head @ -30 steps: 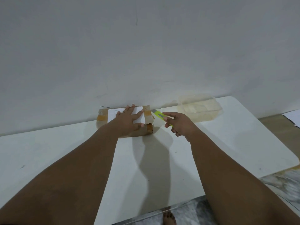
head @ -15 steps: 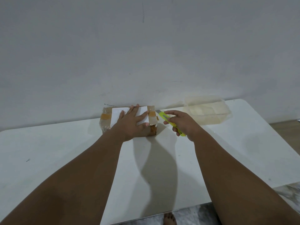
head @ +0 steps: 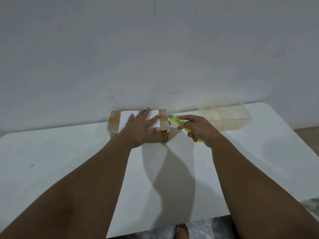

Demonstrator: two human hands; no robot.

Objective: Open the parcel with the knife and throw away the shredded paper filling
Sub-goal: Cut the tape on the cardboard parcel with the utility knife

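Observation:
A small cardboard parcel (head: 114, 120) wrapped in clear and brown tape, with a white label on top, sits at the far edge of the white table (head: 51, 152) against the wall. My left hand (head: 141, 127) lies flat on top of it with fingers spread, pressing it down. My right hand (head: 198, 129) grips a yellow-green utility knife (head: 177, 122). Its blade tip points at the parcel's right end, close to the taped edge. The parcel's contents are hidden.
A clear plastic container (head: 226, 114) stands on the table to the right of the parcel, near the wall. The table's right edge is rounded, with floor beyond. A bare foot (head: 181, 231) shows below the table's near edge.
The view has shifted so the parcel and hands appear lower and more central. The knife stays at the parcel's right end, with the right hand drawn slightly back toward me.

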